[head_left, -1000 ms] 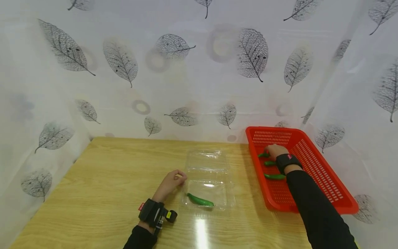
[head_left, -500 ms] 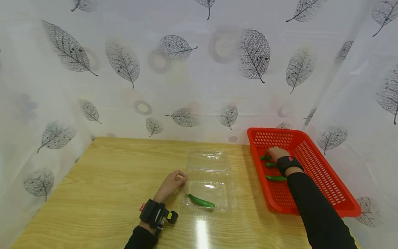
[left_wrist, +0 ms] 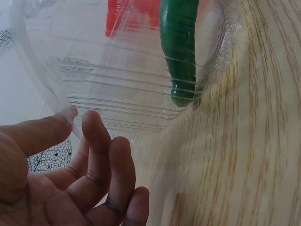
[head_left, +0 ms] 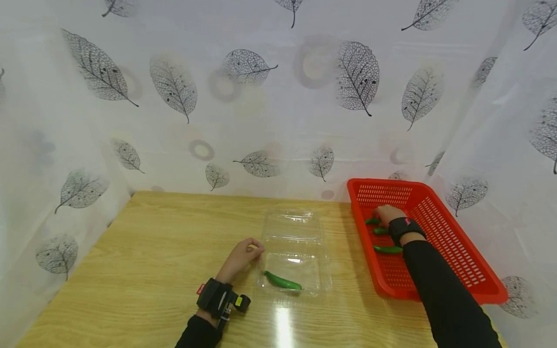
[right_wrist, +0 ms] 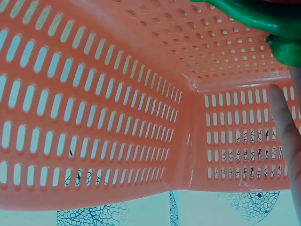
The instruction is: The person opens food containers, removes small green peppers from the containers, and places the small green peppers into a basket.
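Note:
A clear plastic clamshell box (head_left: 292,251) lies with its lid raised back on the table, and one green chili pepper (head_left: 283,281) rests along its near side. At the box's left edge, my left hand (head_left: 241,256) pinches the rim between thumb and finger; the left wrist view shows the fingers (left_wrist: 97,136) there. My right hand (head_left: 388,214) reaches down into a red basket (head_left: 363,251), beside the farthest green chili (head_left: 372,221). Two more green chilies lie nearer. In the right wrist view, one finger (right_wrist: 283,117) appears below a chili (right_wrist: 286,47); its grip is mostly out of frame.
The basket's tall slotted walls surround the right hand. Behind the wooden table (head_left: 174,232) hangs a white curtain (head_left: 278,121) printed with leaves, which also closes in both sides. The black sleeve (head_left: 444,290) of the right arm passes over the basket's near rim.
The head view has shifted slightly, so everything appears a little lower and to the right. Both hands stay in nearly the same places, the left at the box and the right in the basket.

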`<state>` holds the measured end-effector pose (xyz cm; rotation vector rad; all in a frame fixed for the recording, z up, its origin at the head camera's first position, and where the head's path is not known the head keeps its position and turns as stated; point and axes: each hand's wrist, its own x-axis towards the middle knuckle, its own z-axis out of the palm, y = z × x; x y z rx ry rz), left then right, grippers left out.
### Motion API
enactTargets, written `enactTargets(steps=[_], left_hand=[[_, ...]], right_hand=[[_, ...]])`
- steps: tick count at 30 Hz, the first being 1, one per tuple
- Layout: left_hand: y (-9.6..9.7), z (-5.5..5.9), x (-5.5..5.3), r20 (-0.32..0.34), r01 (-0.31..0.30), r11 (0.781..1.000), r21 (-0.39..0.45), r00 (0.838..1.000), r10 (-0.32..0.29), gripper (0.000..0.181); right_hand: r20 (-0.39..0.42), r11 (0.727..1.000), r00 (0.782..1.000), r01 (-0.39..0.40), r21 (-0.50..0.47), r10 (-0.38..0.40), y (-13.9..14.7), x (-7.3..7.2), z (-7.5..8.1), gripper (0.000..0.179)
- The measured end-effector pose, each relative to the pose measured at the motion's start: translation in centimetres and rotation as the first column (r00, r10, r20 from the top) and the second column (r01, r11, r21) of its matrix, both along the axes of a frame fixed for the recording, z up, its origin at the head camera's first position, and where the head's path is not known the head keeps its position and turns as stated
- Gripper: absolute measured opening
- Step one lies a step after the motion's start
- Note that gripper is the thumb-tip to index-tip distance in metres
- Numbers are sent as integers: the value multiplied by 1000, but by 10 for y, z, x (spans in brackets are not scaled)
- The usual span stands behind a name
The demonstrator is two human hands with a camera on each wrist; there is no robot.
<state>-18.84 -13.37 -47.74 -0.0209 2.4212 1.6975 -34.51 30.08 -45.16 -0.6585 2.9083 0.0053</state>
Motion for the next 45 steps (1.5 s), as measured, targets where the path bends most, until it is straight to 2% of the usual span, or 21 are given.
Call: enactTargets(steps=[8,11,12,18,19,20,26,31,35,37,40,42,43,45], left_hand=[[1,0,0,15,-1,1000,5,1000,1,18],[2,0,0,3,0,1000,1,1000,0,19],[3,5,2,2,0,1000,3,1000,0,19],[1,1,0,1,-6,1000,2,1000,6,16],[0,-6,-3,-1,-6,1000,-1,1000,6,16],[0,-6,-3,1,-6,1000,0,1000,6,17],[2,-4,-1,0,-15,1000,4,1000,15,18],[2,-1,0,-2,-17,1000,-5,1000,17,16],[1,-2,1,0,-12,1000,-11,1000,12,15],[0,-2,1,1,-7,1000,-15,1000,7,15],[-1,-4,0,0,-1,1000,-23,1000,1,15],[-2,-5,-1,-7,2,1000,-27,1000,-3,16],[-2,-5,-2,-7,1,1000,-25,1000,-1,16],[-1,-6,-3,-6,3,1000,-24,1000,-3,16]], right_hand=[[37,996,998,54,-65,-52,7,7,12,28],[6,995,998,58,-83,-57,10,12,18,28],[-8,994,998,54,-91,-55,11,13,20,28],[-82,991,996,9,-130,-19,12,23,39,35],[-93,991,995,5,-134,-18,11,26,44,36],[-100,990,995,8,-141,-22,9,30,49,37],[-189,990,981,4,-143,-31,-1,54,81,41],[-288,990,958,-36,-136,-4,-20,82,107,44],[-392,971,918,-141,-193,56,-43,108,124,46],[-461,953,882,-219,-209,102,-56,122,132,46],[-563,920,808,-337,-200,174,-77,142,138,47],[-613,902,763,-389,-186,203,-91,156,140,49],[-633,893,744,-412,-182,215,-98,163,140,49],[-654,877,720,-446,-178,234,-111,175,138,50]])
